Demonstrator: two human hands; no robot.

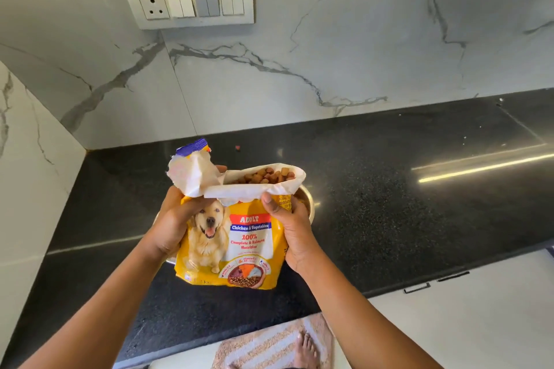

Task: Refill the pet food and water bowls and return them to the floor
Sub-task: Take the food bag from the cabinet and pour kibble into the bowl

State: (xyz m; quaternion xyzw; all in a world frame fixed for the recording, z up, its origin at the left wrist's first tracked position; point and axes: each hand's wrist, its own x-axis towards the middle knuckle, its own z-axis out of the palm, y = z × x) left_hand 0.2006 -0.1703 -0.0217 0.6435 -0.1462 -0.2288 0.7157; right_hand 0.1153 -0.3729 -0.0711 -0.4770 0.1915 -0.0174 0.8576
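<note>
While both hands' fingers grip it, yellow bag (pixel 239 243) reads "ADULT Chicken & Vegetables".

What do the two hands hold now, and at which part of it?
Both hold the yellow dog food bag: the left hand grips its upper left side, and the right hand grips its upper right edge, just under the torn-open top.

This is a kitchen in a home. A long black speckled surface (pixel 389 189) runs along a wall of white marble with grey veins (pixel 329 54). A white switch plate with a plug socket (pixel 187 3) sits on that wall. Below the surface are white drawers with thin handles (pixel 416 288). A striped mat (pixel 269 344) lies on the floor, and a bare foot (pixel 305 350) stands on it.
</note>
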